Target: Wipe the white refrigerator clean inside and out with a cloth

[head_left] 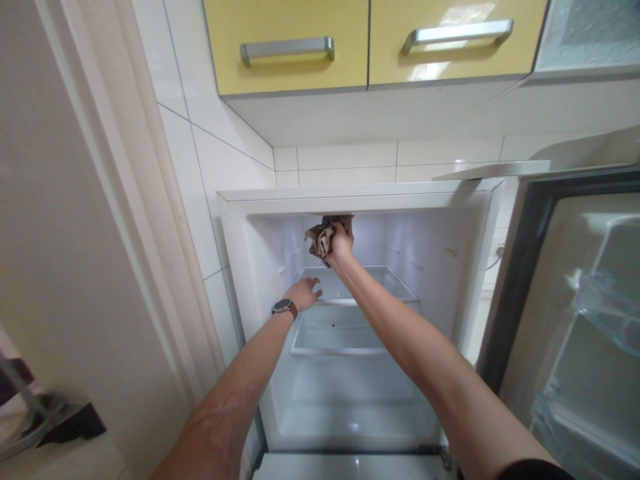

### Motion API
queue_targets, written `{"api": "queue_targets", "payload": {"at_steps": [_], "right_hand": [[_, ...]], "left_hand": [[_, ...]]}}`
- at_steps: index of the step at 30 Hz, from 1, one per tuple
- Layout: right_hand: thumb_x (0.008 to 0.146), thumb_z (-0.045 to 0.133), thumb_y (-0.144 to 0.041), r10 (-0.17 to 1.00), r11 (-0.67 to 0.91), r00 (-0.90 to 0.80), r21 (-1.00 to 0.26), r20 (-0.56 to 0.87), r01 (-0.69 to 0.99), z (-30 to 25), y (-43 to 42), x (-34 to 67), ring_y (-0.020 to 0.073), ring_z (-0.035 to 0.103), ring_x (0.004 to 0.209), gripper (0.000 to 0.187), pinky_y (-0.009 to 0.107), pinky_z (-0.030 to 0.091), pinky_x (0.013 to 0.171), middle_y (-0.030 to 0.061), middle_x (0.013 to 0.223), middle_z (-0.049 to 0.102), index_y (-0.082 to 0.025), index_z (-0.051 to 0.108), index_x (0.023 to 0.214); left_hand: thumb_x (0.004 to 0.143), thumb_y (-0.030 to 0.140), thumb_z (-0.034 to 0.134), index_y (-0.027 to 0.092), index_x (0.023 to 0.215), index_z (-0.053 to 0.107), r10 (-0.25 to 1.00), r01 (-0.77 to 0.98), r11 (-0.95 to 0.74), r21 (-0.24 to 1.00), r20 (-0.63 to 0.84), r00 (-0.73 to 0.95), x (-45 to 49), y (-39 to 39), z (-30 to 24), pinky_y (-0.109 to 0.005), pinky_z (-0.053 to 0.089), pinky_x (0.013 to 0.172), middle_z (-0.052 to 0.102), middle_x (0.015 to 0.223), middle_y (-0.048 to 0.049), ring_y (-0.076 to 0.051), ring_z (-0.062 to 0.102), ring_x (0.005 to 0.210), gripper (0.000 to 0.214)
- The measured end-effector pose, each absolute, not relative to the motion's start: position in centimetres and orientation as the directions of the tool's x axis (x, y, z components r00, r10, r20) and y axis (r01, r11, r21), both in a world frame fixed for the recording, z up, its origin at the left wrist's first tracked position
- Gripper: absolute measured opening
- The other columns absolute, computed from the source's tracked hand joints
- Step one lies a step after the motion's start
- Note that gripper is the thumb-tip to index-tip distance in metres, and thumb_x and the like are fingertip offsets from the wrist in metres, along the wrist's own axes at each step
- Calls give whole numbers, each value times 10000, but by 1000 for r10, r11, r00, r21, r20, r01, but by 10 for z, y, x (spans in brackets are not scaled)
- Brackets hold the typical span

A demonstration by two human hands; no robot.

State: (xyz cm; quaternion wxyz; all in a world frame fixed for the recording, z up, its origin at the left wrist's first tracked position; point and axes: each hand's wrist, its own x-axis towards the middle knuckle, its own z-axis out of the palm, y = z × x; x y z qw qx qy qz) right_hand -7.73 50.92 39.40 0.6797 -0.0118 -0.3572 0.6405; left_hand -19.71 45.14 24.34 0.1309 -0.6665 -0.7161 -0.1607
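An open white fridge (480, 253) stands in front of me with bare shelves inside. My right hand (341, 244) is closed around a crumpled brown cloth (320, 239) and presses it against the ceiling of the fridge compartment near the back. My left hand (303, 292), with a dark watch on the wrist, has its fingers spread and rests on the front left edge of the upper glass shelf (390, 280). A second glass shelf (340, 340) lies below it.
The fridge door (565, 320) hangs open at the right with clear plastic door bins (607, 307). Yellow wall cabinets (370, 40) with metal handles hang above. White tiled wall and a pale door frame (100, 233) close in the left side.
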Motion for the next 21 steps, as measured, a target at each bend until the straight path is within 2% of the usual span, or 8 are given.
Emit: {"api": "queue_targets", "payload": {"at_steps": [8, 14, 18, 21], "right_hand": [[721, 648, -201, 885, 57, -117, -355, 450, -933, 395, 501, -81, 105, 688, 687, 506, 219, 593, 648, -118, 805, 713, -330, 612, 1209], [729, 648, -174, 857, -57, -218, -334, 468, -941, 394, 501, -73, 129, 701, 694, 491, 256, 616, 659, -112, 777, 713, -327, 614, 1194], [734, 668, -209, 844, -107, -295, -399, 448, -911, 394, 494, -76, 137, 692, 676, 400, 262, 611, 643, -89, 745, 708, -276, 633, 1126], [726, 684, -219, 828, -92, -324, -458, 458, -884, 392, 488, -83, 131, 671, 637, 411, 253, 593, 617, -82, 757, 718, -268, 646, 1132]], "left_hand": [[1029, 409, 512, 226, 1405, 605, 914, 997, 55, 58, 400, -74, -200, 456, 240, -396, 470, 1111, 647, 1382, -119, -280, 604, 1307, 428], [1032, 404, 494, 218, 1400, 601, 918, 998, 43, 50, 392, -59, -202, 457, 240, -401, 461, 1127, 653, 1369, -120, -281, 602, 1307, 425], [1030, 385, 493, 220, 1399, 595, 925, 998, 48, 38, 376, -59, -202, 457, 240, -405, 452, 1136, 654, 1371, -118, -280, 595, 1314, 417], [1033, 382, 485, 212, 1397, 592, 929, 998, 64, 30, 363, -70, -202, 457, 240, -414, 457, 1130, 657, 1362, -123, -285, 596, 1315, 416]]}}
